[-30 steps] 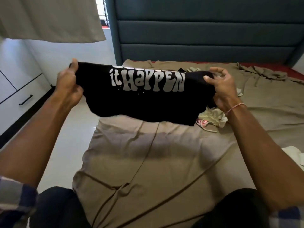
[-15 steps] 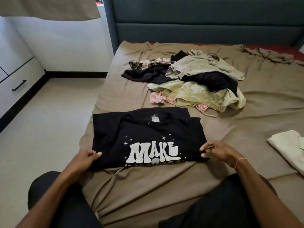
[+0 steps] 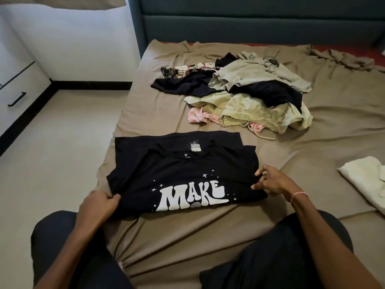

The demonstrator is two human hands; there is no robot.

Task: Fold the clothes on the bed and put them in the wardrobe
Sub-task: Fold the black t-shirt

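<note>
Black T-shirt (image 3: pixel 183 170) lies flat on the bed (image 3: pixel 208 236), close to the person's knees. It is folded across, so the "MAKE" print and collar label face up.

Left hand (image 3: pixel 98 207): grip pinches the near left corner, fingers curled over the fold. Right hand (image 3: pixel 273 182): grip nips the right edge between thumb and fingertips, other fingers loose.

Holding both sides likely keeps the layers square for the next fold.

Unfolded pile (image 3: pixel 250 97) sits further up the bed, apart from the shirt, which leaves working room. Pale folded piece (image 3: pixel 362 180) set aside at right. White cabinet (image 3: pixel 18 90) at left; cannot tell if it is the wardrobe.
</note>
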